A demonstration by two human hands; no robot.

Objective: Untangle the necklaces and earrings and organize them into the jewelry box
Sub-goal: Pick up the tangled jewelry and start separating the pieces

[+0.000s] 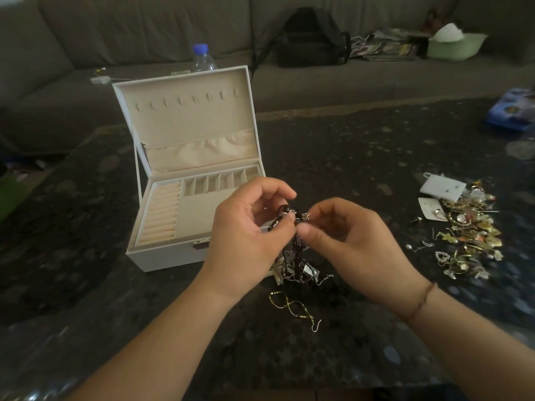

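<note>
Head view: I'm mid-untangle, working the tangled clump (292, 256) of dark chain and silver bits just in front of the jewelry box (191, 180), held up off the dark table (115, 299). My left hand (249, 227) has fingers curled, pinching the top of the clump by a dark loop; my right hand (344, 235) pinches a small silver piece at the same knot, thumb and forefinger closed on it. The rest of the clump hangs down to the table. The box stands open, lid up, hooks bare, and I see nothing in its compartments. A gold twisted earring (292, 308) lies loose on the table, nearer me than the box. The pile of gold earrings (469, 235) sits well to the right of the box, untouched. Early stage, I judge. The next move calls for teasing that silver piece free without tightening the knot, then carrying it to a box compartment.
</note>
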